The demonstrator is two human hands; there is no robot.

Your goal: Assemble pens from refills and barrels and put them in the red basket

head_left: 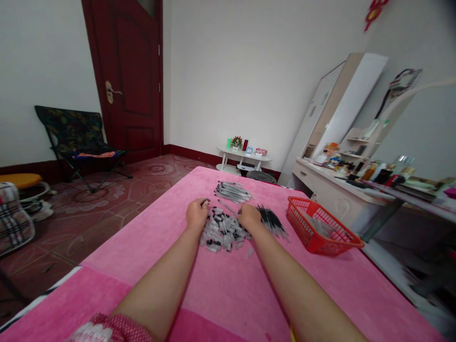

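Note:
My left hand (197, 214) is closed at the left edge of a pile of small clear and black pen caps (225, 230). Its fingertips pinch a small dark piece (204, 203) that looks like a pen cap. Across the pile, my right hand (249, 216) is closed on a slim greyish pen (227, 207), which points up and left toward the gap between my hands. Beyond the hands lies a bundle of clear pens with dark ends (232, 192). Thin black-tipped pen refills (271, 220) are spread to the right of my right hand.
A red plastic basket (322, 249) holding clear pen barrels (322, 227) stands on the right of the pink-covered table (149, 247). A dressing table (335, 187) with bottles is beyond it. A folding chair (71, 128) and door (130, 80) are at left.

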